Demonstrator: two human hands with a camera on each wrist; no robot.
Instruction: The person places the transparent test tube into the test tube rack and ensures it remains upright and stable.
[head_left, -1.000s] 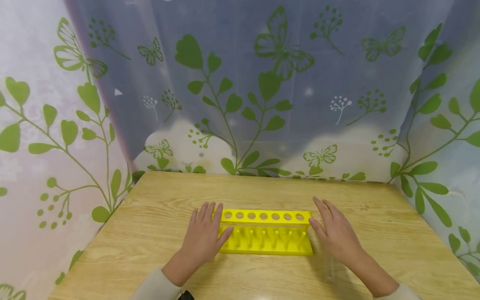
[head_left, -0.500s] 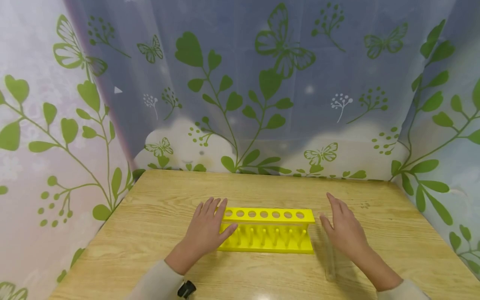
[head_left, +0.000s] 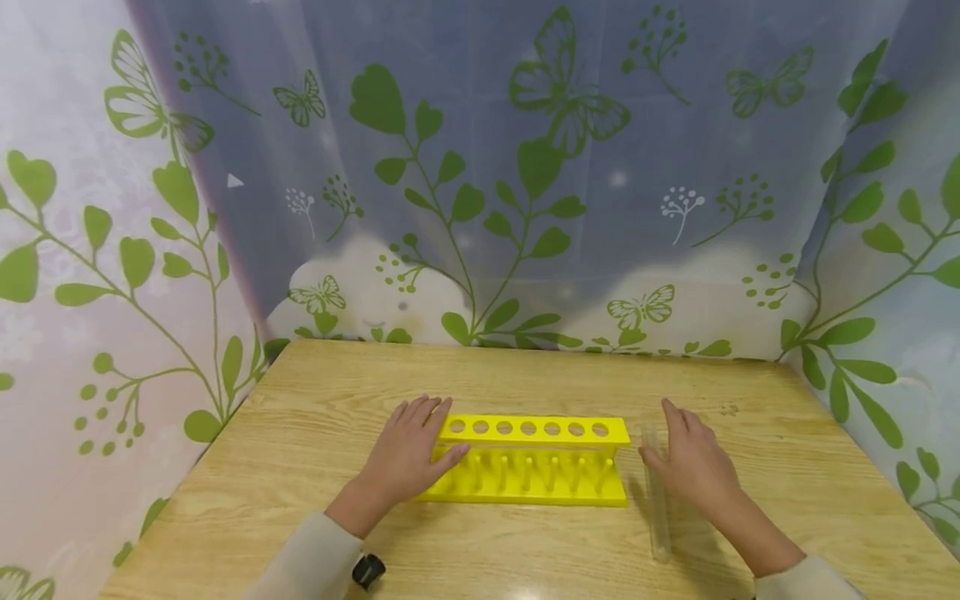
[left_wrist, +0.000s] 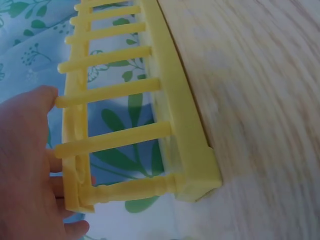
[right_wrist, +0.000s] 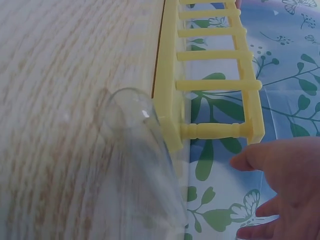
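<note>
Where the yellow rack (head_left: 528, 496) stands: on the middle of the counter (head_left: 322, 400), upright on its base, well short of the back edge.
Rack's long axis: nearly parallel to the counter's back edge, one end toward the left edge, the other toward the right.
Rack's facing: pegs (head_left: 553, 475) rise from the base on the side toward the front edge; the holes of the upper bar (head_left: 540, 440) face upward.
Clear tube (head_left: 658, 525): lying on the counter just off the rack's right end, apart from it.
Tube's long axis: front edge to back edge, roughly square to the rack, far end leaning slightly left; which end is the mouth, I cannot tell.
Left hand (head_left: 408, 458): at the rack's left end, fingers extended and lightly bent toward the back edge, thumb spread along the front; how firmly it presses, I cannot tell.
Right hand (head_left: 697, 462): near the tube, relaxed, fingers toward the back edge, thumb parted from them.
Forearms: both reach in from the front edge, slanting toward each other, in pale sleeves (head_left: 315, 558).
</note>
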